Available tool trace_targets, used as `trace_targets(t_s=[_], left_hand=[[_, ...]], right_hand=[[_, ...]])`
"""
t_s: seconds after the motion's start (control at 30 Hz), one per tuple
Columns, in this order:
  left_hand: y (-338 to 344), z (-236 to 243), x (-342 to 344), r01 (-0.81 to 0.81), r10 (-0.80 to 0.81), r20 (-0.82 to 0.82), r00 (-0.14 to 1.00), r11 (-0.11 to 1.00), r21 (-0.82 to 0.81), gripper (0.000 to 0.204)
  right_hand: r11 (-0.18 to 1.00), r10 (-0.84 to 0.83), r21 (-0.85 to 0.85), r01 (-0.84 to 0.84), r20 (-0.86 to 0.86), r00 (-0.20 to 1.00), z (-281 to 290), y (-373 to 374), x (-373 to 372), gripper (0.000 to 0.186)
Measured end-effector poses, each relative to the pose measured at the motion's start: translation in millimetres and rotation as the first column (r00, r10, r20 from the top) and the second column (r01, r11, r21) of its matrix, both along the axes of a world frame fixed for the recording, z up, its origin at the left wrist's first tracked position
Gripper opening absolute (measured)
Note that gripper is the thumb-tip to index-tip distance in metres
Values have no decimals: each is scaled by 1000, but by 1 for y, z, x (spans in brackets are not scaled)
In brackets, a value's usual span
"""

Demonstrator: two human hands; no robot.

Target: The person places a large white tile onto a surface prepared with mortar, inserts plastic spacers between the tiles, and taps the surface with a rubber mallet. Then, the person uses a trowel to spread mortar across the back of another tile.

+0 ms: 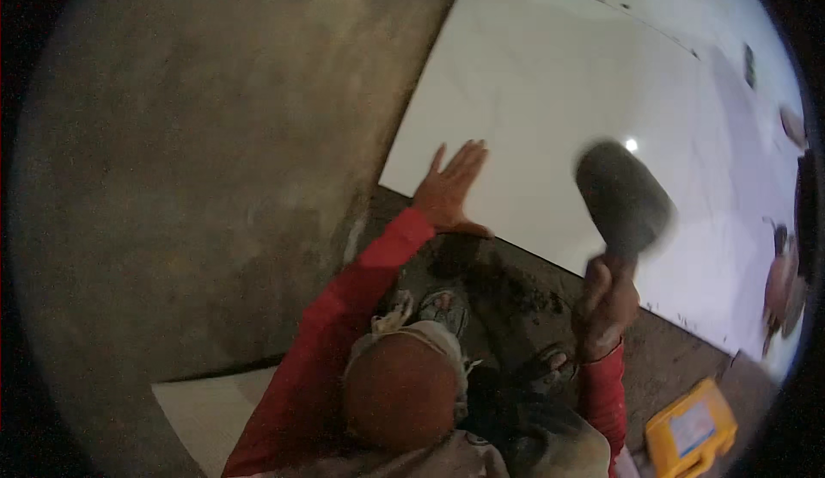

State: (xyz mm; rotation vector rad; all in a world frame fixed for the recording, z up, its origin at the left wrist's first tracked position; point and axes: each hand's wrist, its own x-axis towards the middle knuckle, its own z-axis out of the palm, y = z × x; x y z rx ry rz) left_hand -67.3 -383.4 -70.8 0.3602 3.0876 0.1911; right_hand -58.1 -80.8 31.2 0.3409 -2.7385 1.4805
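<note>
A large glossy white tile lies on the floor, its near edge slanting across in front of me. My left hand rests with spread fingers on the tile's near left corner, the thumb along the edge; it holds nothing. In my right hand is the handle of a dark rubber mallet, gripped with closed fingers. The mallet head is blurred and appears raised over the tile's near part; I cannot tell whether it touches. Both my sleeves are red.
A bare grey-brown wall or slab borders the tile on the left. Dark, rough floor shows between tile and feet. An orange-yellow plastic case with a label lies at lower right. A white tile piece is at lower left. Unclear dark objects line the right rim.
</note>
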Motion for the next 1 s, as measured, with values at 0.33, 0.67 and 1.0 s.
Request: trace_targets(t_s=[0.33, 0.67, 1.0], left_hand=[[4, -8, 8, -19, 19, -8, 1000, 999, 50, 137], [-11, -9, -5, -23, 27, -37, 999, 995, 94, 107], [-15, -8, -54, -383, 388, -27, 921, 917, 113, 72]], right_hand=[[990, 76, 116, -86, 85, 993, -50, -14, 20, 25], [991, 126, 17, -134, 242, 962, 28, -36, -41, 17], [785, 321, 378, -490, 429, 844, -84, -3, -108, 21]])
